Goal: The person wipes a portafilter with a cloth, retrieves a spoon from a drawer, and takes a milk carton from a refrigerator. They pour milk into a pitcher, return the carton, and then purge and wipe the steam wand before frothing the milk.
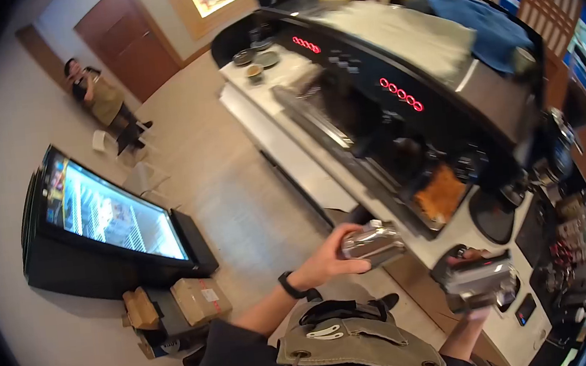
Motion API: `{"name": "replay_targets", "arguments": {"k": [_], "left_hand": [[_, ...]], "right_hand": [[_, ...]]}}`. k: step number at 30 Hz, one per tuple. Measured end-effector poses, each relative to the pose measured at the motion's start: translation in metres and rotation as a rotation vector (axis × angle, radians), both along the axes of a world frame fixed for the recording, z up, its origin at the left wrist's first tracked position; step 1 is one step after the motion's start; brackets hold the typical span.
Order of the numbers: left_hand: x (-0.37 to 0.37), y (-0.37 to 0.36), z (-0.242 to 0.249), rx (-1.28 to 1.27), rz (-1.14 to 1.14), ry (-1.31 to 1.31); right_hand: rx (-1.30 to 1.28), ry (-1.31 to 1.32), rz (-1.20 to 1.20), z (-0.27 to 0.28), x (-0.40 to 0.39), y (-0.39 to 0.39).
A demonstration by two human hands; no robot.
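Observation:
My left hand [331, 257], a dark band on its wrist, is wrapped round a shiny metal milk pitcher [374, 244] in front of the espresso machine's near edge. To the right, my right hand [469, 254] grips a second metal milk pitcher [480, 280] over the white counter; the pitcher hides most of that palm. Both pitchers look tilted, and their insides do not show. Beyond them stands the black espresso machine [367, 68] with red-lit buttons. An orange-brown cloth [442, 194] lies on its drip tray, near the pitchers.
A round black disc [492, 215] and a small dark device with a lit display [526, 310] sit on the counter [498, 336]. Cups [254, 75] stand at the machine's far end. A lit display fridge [113, 209] and cardboard boxes [200, 300] are left. A person [106, 99] stands by the far wall.

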State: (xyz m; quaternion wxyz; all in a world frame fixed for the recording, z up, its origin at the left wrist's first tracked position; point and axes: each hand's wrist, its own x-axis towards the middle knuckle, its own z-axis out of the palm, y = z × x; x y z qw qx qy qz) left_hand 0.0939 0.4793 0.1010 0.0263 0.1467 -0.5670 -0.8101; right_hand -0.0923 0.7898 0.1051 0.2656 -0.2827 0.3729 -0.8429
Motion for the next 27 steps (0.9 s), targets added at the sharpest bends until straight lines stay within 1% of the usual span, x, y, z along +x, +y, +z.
{"name": "replay_targets", "arguments": {"k": [1, 3, 5, 6, 7, 9, 10, 11, 13, 15, 16, 17, 19, 20, 22, 23, 24, 25, 26, 27], "left_hand": [[0.034, -0.019, -0.016, 0.103, 0.132, 0.034], [0.096, -0.05, -0.042, 0.32, 0.382, 0.094], [0.138, -0.081, -0.058, 0.467, 0.584, 0.126], [0.154, -0.097, -0.064, 0.541, 0.679, 0.136], [0.165, -0.116, -0.073, 0.448, 0.722, 0.147], [0.179, -0.151, -0.093, 0.263, 0.799, 0.173], [0.182, -0.172, -0.098, 0.19, 0.829, 0.141], [0.183, -0.194, -0.102, 0.104, 0.839, 0.119], [0.174, -0.241, -0.109, -0.072, 0.857, 0.071], [0.152, -0.292, -0.134, -0.096, 0.896, 0.064], [0.126, -0.341, -0.143, -0.108, 0.902, 0.062], [0.107, -0.372, -0.147, -0.123, 0.909, 0.068], [0.082, -0.437, -0.172, -0.342, 0.771, -0.117], [0.069, -0.464, -0.187, -0.45, 0.689, -0.203], [0.033, -0.51, -0.213, -0.549, 0.718, -0.204], [0.018, -0.53, -0.223, -0.596, 0.726, -0.206], [0.003, -0.542, -0.216, -0.572, 0.712, -0.167], [-0.009, -0.554, -0.217, -0.61, 0.694, -0.165], [-0.021, -0.568, -0.224, -0.651, 0.675, -0.159], [-0.031, -0.583, -0.235, -0.69, 0.651, -0.153]], "right_hand": [[-0.085, 0.128, 0.069, -0.004, 0.016, -0.055], [-0.084, -0.162, 0.283, -0.022, 0.05, -0.131], [0.156, -0.234, 0.396, -0.066, 0.073, -0.186], [0.311, -0.226, 0.406, -0.081, 0.084, -0.215], [0.468, -0.216, 0.413, -0.094, 0.092, -0.244], [0.553, -0.075, 0.433, -0.125, 0.105, -0.309], [0.545, 0.008, 0.407, -0.121, 0.112, -0.339], [0.63, -0.004, 0.376, -0.138, 0.113, -0.362], [0.77, 0.386, 0.252, -0.133, 0.108, -0.415], [0.726, 0.59, 0.253, -0.149, 0.082, -0.474], [0.701, 0.676, 0.25, -0.167, 0.063, -0.522], [0.682, 0.694, 0.241, -0.177, 0.05, -0.55], [0.653, 0.727, 0.216, -0.194, 0.028, -0.594], [0.674, 0.698, 0.208, -0.196, 0.021, -0.612], [0.706, 0.659, 0.173, -0.194, 0.008, -0.65], [0.698, 0.578, 0.168, -0.204, 0.004, -0.664], [0.69, 0.499, 0.164, -0.225, -0.001, -0.677], [0.677, 0.425, 0.156, -0.245, -0.008, -0.689], [0.713, 0.45, 0.148, -0.257, -0.013, -0.698], [0.706, 0.399, 0.148, -0.248, -0.011, -0.705]]}}
